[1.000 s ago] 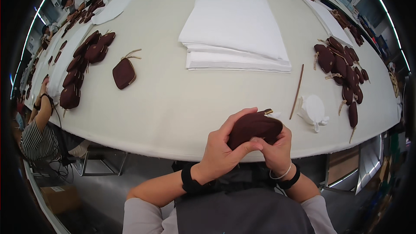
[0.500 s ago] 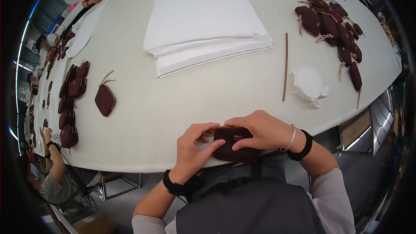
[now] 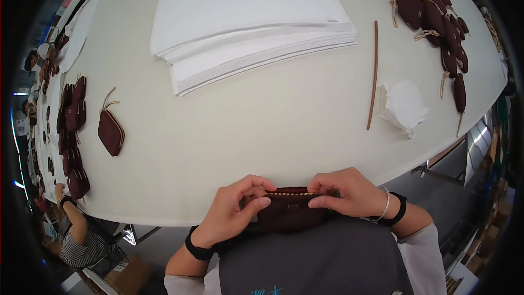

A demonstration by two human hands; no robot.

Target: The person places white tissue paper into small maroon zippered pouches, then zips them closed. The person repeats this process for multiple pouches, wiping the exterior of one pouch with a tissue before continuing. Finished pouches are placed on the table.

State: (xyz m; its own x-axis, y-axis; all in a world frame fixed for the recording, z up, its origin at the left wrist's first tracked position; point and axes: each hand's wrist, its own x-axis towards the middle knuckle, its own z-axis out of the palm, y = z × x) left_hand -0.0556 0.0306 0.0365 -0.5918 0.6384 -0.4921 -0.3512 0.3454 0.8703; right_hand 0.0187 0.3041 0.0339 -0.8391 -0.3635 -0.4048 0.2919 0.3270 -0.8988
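A dark maroon zip pouch (image 3: 289, 216) is between my hands at the near edge of the table, tilted toward me. Its gold zipper is parted and the reddish inside shows in the gap. My left hand (image 3: 240, 205) pinches the left end of the rim between thumb and fingers. At the other end my right hand (image 3: 344, 192) grips the rim the same way. The lower part of the pouch hangs in front of my grey apron (image 3: 316, 257).
A thick stack of white sheets (image 3: 251, 27) lies ahead. To its right are a thin brown strip (image 3: 373, 76), crumpled white tissue (image 3: 404, 106) and a heap of maroon pouches (image 3: 434, 19). One pouch (image 3: 111, 134) lies at left beside a row of pouches (image 3: 76, 114). A co-worker's arm (image 3: 76, 221) reaches in there.
The pouch has come nearer to me and tipped, and its closed zipper is now parted. Both hands have shifted to the ends of its rim. The whole view has shifted slightly.
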